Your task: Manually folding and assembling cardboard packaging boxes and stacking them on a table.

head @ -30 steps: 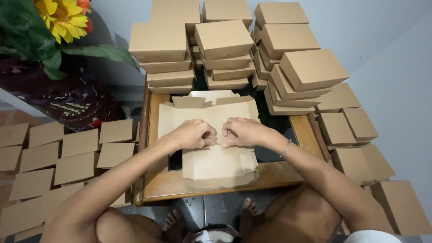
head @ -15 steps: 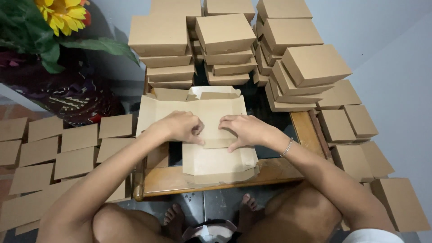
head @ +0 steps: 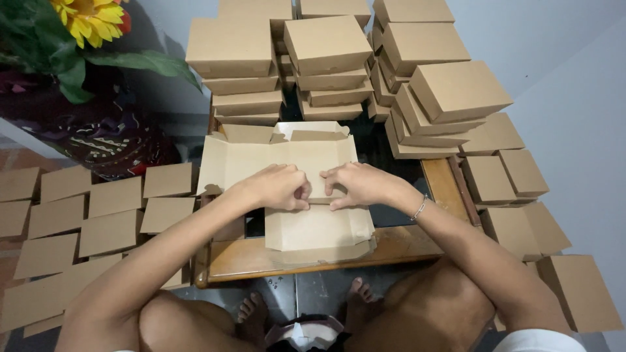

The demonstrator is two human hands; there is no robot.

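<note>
A flat brown cardboard box blank (head: 287, 160) lies unfolded on a small wooden table (head: 339, 251), its flaps spread to the far side and its lid panel toward me. My left hand (head: 277, 186) and my right hand (head: 355, 184) press side by side on the blank's middle crease, fingertips pinching the fold. Both hands touch the cardboard and almost touch each other.
Stacks of folded brown boxes (head: 326, 45) fill the far side and right of the table, more stand on the floor at right (head: 515, 176). Flat cardboard blanks (head: 98, 212) cover the floor at left. A potted sunflower (head: 91, 19) stands far left. My feet (head: 355, 296) show under the table.
The blank has been opened out wider and flatter on the table. My hands have stayed at its centre, moving slightly toward me along the crease.
</note>
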